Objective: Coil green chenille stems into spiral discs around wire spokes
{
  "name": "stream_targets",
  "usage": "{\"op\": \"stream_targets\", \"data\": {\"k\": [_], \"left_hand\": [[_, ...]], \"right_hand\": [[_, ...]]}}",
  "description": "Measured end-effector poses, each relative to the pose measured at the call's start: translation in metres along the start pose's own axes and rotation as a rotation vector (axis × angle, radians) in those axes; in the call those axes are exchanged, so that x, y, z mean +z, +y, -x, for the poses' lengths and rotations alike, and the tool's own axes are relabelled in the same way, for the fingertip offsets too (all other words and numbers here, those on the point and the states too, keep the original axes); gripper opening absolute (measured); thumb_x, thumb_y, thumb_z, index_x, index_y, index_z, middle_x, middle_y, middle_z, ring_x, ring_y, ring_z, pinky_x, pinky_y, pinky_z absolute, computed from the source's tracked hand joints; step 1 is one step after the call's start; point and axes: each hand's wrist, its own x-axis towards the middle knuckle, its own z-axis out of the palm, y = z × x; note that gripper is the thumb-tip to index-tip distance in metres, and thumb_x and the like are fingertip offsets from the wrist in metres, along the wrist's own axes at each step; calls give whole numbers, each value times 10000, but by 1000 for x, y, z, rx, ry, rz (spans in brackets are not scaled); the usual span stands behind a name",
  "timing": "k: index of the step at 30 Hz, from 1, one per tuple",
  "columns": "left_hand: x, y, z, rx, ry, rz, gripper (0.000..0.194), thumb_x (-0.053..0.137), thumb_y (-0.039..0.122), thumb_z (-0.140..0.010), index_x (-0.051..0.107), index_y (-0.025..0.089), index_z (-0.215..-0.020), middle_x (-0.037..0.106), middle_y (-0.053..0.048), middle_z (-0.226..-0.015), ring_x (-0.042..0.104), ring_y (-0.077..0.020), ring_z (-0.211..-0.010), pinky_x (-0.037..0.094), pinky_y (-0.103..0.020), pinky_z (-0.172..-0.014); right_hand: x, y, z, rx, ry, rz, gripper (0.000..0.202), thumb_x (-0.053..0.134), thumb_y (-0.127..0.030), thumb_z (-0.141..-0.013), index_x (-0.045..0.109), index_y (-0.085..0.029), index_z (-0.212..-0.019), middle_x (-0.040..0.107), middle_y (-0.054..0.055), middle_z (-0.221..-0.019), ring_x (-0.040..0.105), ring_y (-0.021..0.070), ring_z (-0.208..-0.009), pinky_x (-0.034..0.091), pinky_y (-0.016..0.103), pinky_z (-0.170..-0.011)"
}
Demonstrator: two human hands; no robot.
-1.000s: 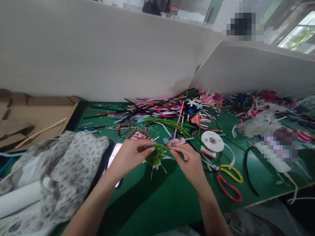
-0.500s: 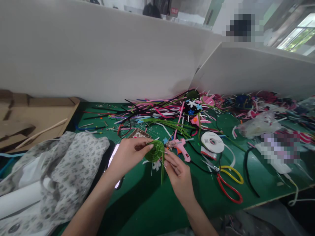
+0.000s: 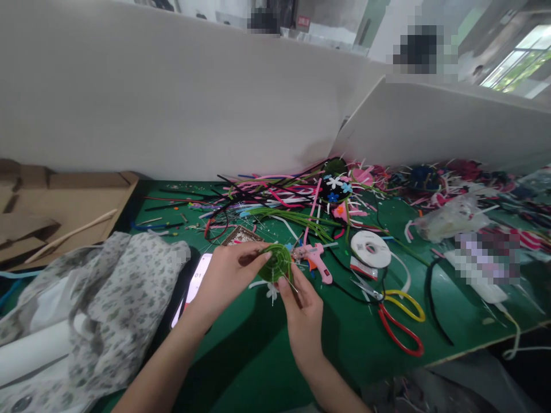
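Observation:
A round green coil [image 3: 279,263] of fuzzy stems, with thin pale wires poking out from it, is held up over the table between my two hands. My left hand [image 3: 232,274] pinches its left edge, thumb on top. From the lower right, my right hand [image 3: 303,304] grips the rim with thumb and fingers. Just behind the coil lies a pink glue gun [image 3: 317,263], partly beside a light-blue flower. A white flower [image 3: 272,291] rests on the table under the coil. To the left of my left hand is a lit phone [image 3: 196,284], partly covered by my wrist.
Scissors [image 3: 402,330] with red and yellow handles lie right, below a white spool [image 3: 371,249]. Many coloured stems [image 3: 275,195] are heaped along the back. A patterned cloth [image 3: 124,287] and a cardboard box [image 3: 86,201] occupy the left. A white partition [image 3: 172,97] stands behind.
My right hand has moved left and closed in on the coil's lower right edge. The loose green end that hung down beside it no longer shows there.

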Motion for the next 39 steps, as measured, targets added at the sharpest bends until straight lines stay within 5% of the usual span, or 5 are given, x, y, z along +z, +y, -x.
{"op": "stream_targets", "data": {"k": [10,15,21,28,39], "left_hand": [[0,3,1,-10,-137,125,416,693,432,-767,651,255,-1140,708,-23,-1085,694,-207,-891,573,-315,-806],[-10,-1,1,33,-215,38,691,731,448,-717,484,288,-1341,620,-37,-1268,629,-224,-1078,519,-360,-933],[-4,-4,1,120,-275,-169,418,660,380,-780,625,285,-1185,689,-13,-1155,656,-216,-1022,520,-338,-885],[1,4,1,176,-320,-410,274,532,241,-831,720,278,-1027,757,-21,-900,700,-234,-818,490,-300,-681],[2,1,0,174,-372,-401,220,545,222,-811,744,251,-900,749,-9,-814,675,-197,-748,441,-266,-642]], "right_hand": [[-7,0,-26,-130,105,57,371,596,-367,-860,641,-210,-1193,642,69,-1240,605,234,-1125,513,368,-937],[-42,-30,-58,-235,-271,366,270,563,-303,-877,683,-216,-1103,694,62,-1135,648,219,-1029,519,359,-880],[-42,-68,-63,-296,-701,939,312,492,-154,-887,684,-234,-1119,716,55,-1076,638,212,-1010,456,354,-904],[-17,-74,-58,-295,-757,1193,317,478,-117,-873,686,-184,-1102,728,97,-1002,655,214,-945,450,287,-788],[-23,-75,-53,-297,-646,1272,256,527,-346,-905,718,-232,-1032,731,64,-904,647,207,-875,425,279,-734]]}}
